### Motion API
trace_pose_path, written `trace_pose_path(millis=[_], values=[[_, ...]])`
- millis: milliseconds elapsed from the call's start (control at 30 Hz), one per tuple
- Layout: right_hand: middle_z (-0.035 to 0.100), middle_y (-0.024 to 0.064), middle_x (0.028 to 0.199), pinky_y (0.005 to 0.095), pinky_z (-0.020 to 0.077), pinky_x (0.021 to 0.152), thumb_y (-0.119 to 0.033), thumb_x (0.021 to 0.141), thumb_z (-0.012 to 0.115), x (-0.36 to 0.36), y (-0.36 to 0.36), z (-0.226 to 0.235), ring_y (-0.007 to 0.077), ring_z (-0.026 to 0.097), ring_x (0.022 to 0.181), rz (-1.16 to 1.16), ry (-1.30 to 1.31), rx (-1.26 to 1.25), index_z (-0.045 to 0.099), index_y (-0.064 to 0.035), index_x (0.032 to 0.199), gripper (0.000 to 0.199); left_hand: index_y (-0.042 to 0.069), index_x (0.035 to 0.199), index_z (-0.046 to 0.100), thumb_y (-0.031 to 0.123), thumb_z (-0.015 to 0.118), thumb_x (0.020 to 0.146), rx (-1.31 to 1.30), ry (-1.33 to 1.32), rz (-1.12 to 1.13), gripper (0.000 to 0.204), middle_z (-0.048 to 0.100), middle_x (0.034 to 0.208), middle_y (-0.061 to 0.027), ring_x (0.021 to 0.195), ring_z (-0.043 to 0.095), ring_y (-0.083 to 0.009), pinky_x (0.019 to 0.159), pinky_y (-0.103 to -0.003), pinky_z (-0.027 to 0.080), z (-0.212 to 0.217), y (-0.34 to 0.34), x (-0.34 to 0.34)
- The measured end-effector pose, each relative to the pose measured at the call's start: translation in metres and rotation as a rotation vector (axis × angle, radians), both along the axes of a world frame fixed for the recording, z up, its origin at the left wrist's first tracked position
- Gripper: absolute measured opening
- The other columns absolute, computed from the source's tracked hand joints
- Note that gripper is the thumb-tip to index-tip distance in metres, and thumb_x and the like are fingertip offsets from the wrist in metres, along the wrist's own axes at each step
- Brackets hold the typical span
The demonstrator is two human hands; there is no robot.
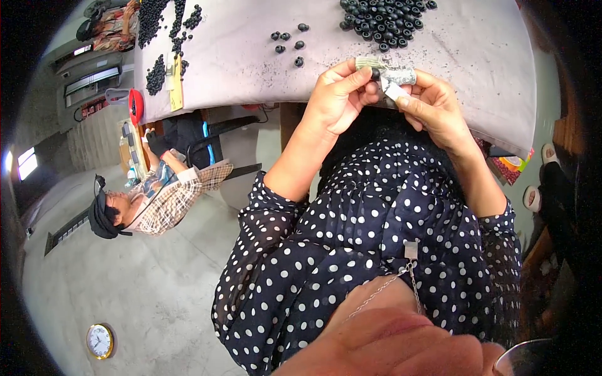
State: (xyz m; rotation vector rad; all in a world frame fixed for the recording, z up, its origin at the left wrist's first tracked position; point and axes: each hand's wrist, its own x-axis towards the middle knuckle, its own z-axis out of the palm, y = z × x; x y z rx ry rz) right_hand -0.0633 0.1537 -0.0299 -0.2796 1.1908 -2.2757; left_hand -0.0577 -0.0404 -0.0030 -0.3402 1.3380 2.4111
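Just over the near table edge, my left hand (342, 94) pinches a small black round piece (375, 74) between thumb and fingertips. Close beside it, my right hand (436, 106) grips a small whitish flat tool (393, 89), its end by the black piece. I cannot make out the tool's exact kind. A pale greenish wrap (369, 62) covers a fingertip of the left hand, and a grey patterned wrap (403, 76) is around a finger of the right. Beyond my hands, several loose black round pieces (299, 45) lie on the table, left of a big pile (385, 22) of them.
Dark crumbs dot the pale tablecloth (232, 62). At the table's left end are more black pieces (150, 25), a yellow strip (177, 88) and a red item (135, 105). A person in a checked shirt (179, 197) sits at left. Another person's feet (533, 197) show at right.
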Motion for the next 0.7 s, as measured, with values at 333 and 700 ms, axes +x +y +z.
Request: trace_pose_path(millis=[333,700], values=[[0.053,-0.0034,0.072,0.0142,0.0316,0.042,-0.01,0.081,0.064,0.003,0.002,0.002,0.0007,0.043,0.053,0.069,0.01,-0.095,0.05,0.0001,0.119,0.041,0.005,0.091,0.057,0.01,0.061,0.085,0.105,-0.091,0.018,0.009,0.062,0.079,-0.0061,0.064,0.06,-0.0117,0.058,-0.026,0.055,0.011,0.011,0.01],[0.054,-0.0028,0.073,0.0138,0.0302,0.04,-0.011,0.081,0.063,0.003,0.0,-0.003,0.0009,0.043,0.05,0.094,-0.038,-0.121,0.052,0.0003,0.116,0.038,0.008,0.088,0.058,0.009,0.062,0.084,0.144,-0.129,0.029,0.006,0.062,0.076,-0.0029,0.064,0.06,-0.0115,0.058,-0.025,0.053,0.006,0.011,0.013]])
